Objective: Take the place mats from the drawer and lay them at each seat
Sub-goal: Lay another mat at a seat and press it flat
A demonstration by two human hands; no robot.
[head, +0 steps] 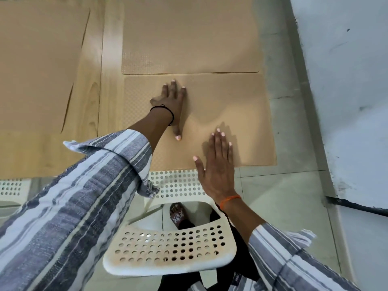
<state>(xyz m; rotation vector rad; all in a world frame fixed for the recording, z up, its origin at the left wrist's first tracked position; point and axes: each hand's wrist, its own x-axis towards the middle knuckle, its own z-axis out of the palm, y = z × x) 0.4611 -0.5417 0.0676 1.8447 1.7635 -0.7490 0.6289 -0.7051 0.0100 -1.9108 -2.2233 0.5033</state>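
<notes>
A tan place mat (pixel 241 106) lies flat at the near right end of the pale wooden table (pixel 92 97). My left hand (pixel 172 101) presses flat on its left middle, fingers straight. My right hand (pixel 218 162) lies with straight fingers over the mat's near edge. A second tan mat (pixel 189 38) lies just beyond it, edge to edge. A third tan mat (pixel 35 66) covers the far left of the table.
A white perforated chair (pixel 168 248) stands between me and the table, its seat under the table edge. Another white chair (pixel 10 189) shows at the left. The tiled floor (pixel 283 206) and a white wall (pixel 346 80) lie to the right.
</notes>
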